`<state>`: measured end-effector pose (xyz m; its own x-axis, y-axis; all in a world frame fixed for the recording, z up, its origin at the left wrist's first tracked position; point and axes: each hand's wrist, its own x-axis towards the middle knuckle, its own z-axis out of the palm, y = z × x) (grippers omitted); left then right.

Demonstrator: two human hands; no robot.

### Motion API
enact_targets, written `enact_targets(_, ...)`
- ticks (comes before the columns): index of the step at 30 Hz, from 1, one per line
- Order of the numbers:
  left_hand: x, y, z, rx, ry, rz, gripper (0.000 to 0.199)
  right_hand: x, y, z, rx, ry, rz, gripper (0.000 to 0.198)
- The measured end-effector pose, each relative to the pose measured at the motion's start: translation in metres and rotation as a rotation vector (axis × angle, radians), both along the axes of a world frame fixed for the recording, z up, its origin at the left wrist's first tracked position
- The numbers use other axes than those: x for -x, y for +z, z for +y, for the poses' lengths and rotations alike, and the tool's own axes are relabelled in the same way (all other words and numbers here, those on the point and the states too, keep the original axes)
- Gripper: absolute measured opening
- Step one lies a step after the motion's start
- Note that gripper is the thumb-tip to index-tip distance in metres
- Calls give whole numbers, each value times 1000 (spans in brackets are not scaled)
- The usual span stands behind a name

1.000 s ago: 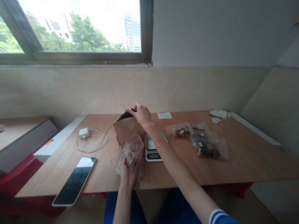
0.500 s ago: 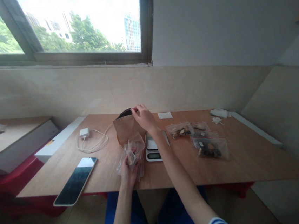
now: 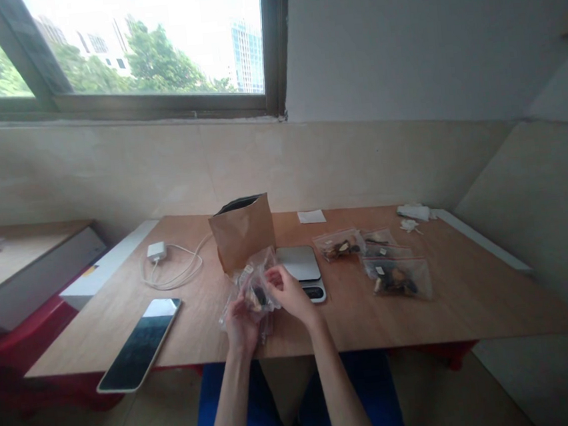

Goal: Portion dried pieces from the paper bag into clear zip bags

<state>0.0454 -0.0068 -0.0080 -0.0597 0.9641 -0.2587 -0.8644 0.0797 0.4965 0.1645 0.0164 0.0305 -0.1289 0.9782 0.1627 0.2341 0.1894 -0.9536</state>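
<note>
My left hand point(image 3: 243, 324) is closed around a clear zip bag point(image 3: 258, 294) with dark and tan pieces showing inside. My right hand point(image 3: 288, 293) has its fingers pinched at the right edge of the same bag. More clear plastic bags point(image 3: 227, 312) lie under and beside my left hand. Just behind stands a brown paper bag point(image 3: 244, 231), upright, its dark mouth gaping at the top. To the right of the paper bag sits a kitchen scale point(image 3: 300, 265) with a grey plate, its front left part hidden by my right hand.
Filled zip bags point(image 3: 401, 279) lie on the right of the table point(image 3: 355, 326). A phone point(image 3: 141, 347) overhangs the front edge at left, with a white charger point(image 3: 156, 252) and cable behind it. White paper point(image 3: 311, 217) and crumpled plastic point(image 3: 414, 212) are at the back.
My right hand has come back from the paper bag's mouth to the zip bag in my left hand. Dark and tan pieces now show in that bag, and the scale is less covered.
</note>
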Motion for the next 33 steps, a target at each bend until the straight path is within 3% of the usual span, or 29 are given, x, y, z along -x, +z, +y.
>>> enact_targets(4,1,-5,0,-30,-64,11,44,-9,-13,-5,31,48,91,13)
enact_targets(9,-1,-2,-2,-85,-151,112,44,-16,-15,-11,7,79,95,20)
enact_targets(18,-11,2,0,-59,-103,204,38,-16,-24,-14,-9,-20,82,26)
enact_targets(24,-11,-8,4,-52,-81,272,30,-16,-32,-13,52,-4,165,34)
enact_targets(33,-13,-12,2,-114,-24,398,25,-11,-26,-18,125,47,277,37)
